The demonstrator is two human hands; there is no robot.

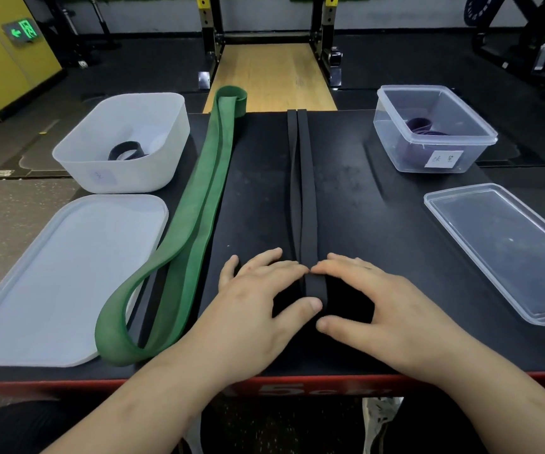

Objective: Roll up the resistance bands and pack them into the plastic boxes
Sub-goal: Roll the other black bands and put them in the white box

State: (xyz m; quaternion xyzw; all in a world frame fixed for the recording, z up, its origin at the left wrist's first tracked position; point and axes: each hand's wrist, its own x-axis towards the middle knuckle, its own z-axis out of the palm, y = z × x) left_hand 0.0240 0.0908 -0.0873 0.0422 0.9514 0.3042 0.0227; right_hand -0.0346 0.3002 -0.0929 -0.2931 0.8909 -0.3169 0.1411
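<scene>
Gym setting; black matte table [356, 198] with red front edge. Long flat black rubber resistance band [307, 191] lies lengthwise at centre; translucent white plastic box [133, 178] stands far left. The left hand [258, 290] and right hand [372, 293] each pinch the band's near end. Advised: keep both strands aligned, roll tight, pressure even.

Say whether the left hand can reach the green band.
Probably yes: the wide green rubber band lies beside the left hand, nothing between, but that hand must release the narrow black rubber band.
</scene>
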